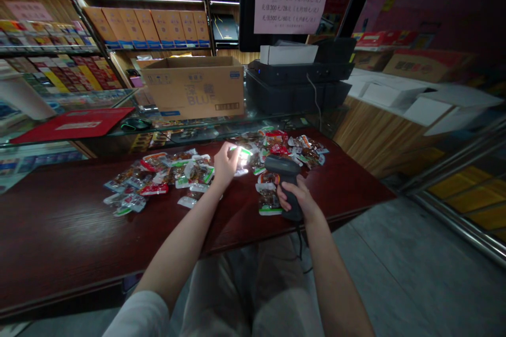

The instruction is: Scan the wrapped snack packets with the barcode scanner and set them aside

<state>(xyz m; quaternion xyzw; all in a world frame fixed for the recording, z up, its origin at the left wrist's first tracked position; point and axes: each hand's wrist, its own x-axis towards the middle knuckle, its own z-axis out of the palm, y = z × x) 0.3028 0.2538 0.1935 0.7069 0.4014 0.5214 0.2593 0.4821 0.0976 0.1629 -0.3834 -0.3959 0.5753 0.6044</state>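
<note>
My right hand (297, 195) is wrapped round the grip of a dark grey barcode scanner (282, 165), its head pointing left. A cable hangs from the scanner's base past the table edge. My left hand (226, 164) pinches a small snack packet (242, 154) with a green edge, lit brightly by white light. Another snack packet (270, 199) with a green lower edge lies flat on the table just left of the scanner grip. One heap of snack packets (158, 171) spreads left of my left hand, and more red and clear packets (276, 139) lie behind the scanner.
The dark red table (71, 221) backs onto a glass counter. On that counter stand an open cardboard box (193, 89), a black machine (298, 84), a computer mouse (135, 124), a red folder (75, 124) and a white cup (23, 92). A metal rail (458, 221) is at right.
</note>
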